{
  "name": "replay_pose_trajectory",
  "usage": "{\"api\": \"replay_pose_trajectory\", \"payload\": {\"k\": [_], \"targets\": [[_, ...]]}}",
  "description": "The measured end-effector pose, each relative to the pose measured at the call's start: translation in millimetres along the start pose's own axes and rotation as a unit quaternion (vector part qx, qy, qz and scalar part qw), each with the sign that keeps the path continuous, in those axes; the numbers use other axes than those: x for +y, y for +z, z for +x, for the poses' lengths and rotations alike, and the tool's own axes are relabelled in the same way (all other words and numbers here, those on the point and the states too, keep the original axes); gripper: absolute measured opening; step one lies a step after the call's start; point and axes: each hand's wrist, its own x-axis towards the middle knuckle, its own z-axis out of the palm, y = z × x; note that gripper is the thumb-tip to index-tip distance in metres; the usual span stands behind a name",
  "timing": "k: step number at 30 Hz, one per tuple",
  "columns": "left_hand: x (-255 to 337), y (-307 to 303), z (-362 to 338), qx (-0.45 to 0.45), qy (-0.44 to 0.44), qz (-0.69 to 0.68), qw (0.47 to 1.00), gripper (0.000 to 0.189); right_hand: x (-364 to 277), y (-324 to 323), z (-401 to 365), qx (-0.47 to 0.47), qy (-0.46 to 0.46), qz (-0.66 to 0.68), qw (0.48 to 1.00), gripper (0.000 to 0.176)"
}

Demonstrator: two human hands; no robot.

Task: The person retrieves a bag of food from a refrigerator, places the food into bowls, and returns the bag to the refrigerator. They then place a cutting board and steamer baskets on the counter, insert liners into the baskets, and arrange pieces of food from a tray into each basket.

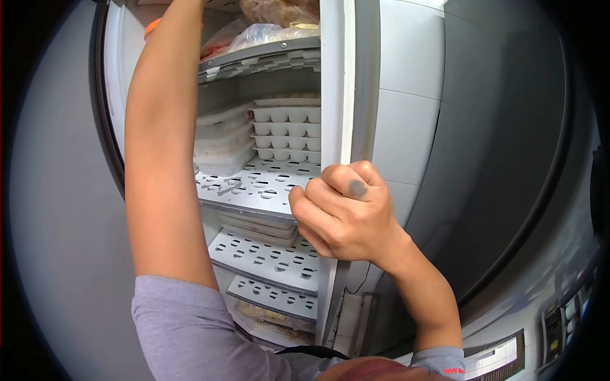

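Note:
My left arm reaches up across the open cold cabinet, and its hand is beyond the top edge of the view. My right hand (346, 209) is closed with its fingers curled, in front of the cabinet's right frame (337, 82); whatever lies inside the fingers is hidden. Plastic bags of food (270, 36) lie on the top shelf (260, 56). Below, stacked white trays with round cups (287, 130) sit beside stacked clear containers (222, 143) on a perforated shelf (273, 181). Part of an orange item (151, 28) shows behind my left forearm.
Flat containers (257, 228) rest on a lower perforated shelf (267, 257), with bagged food (273, 317) near the bottom. A grey door panel (63, 190) stands at the left. White wall tiles (406, 140) and a dark panel (502, 146) are on the right.

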Motion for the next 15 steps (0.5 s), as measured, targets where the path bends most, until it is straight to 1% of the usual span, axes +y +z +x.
{"api": "replay_pose_trajectory", "payload": {"k": [3, 4, 6, 8, 11, 13, 14, 15], "targets": [[-0.6, -3.0, 5.8, -0.034, -0.057, -0.058, 0.996, 0.034, -2.7, 2.0, 1.7, 0.031, 0.015, 0.002, 0.999, 0.011], [-0.3, -3.4, 7.2, -0.042, -0.073, -0.078, 0.993, 0.035, -2.5, 1.4, 1.6, 0.031, 0.016, 0.0, 0.999, 0.011], [-0.3, -2.7, 9.7, -0.058, -0.108, -0.114, 0.986, 0.036, -1.1, -0.5, -0.3, 0.001, 0.007, -0.008, 1.0, 0.011], [-1.5, -4.0, 12.3, -0.068, -0.131, -0.143, 0.979, 0.037, -0.7, -0.7, -2.1, 0.001, 0.011, -0.005, 1.0, 0.011], [-2.4, -8.7, 12.0, -0.069, -0.162, -0.183, 0.967, 0.038, -2.1, 0.4, -1.4, 0.008, 0.014, 0.0, 1.0, 0.01], [-6.0, -8.7, 11.0, -0.045, -0.173, -0.229, 0.957, 0.04, -2.3, 2.2, -3.0, 0.011, 0.015, -0.002, 1.0, 0.01], [-7.7, -7.6, 10.4, 0.0, -0.169, -0.258, 0.951, 0.04, -1.0, 6.1, -4.7, 0.023, 0.01, -0.002, 1.0, 0.018], [-6.3, -9.1, 7.2, 0.001, -0.171, -0.255, 0.952, 0.04, -0.1, 8.3, -5.1, 0.037, 0.006, -0.003, 0.999, 0.027]]}}
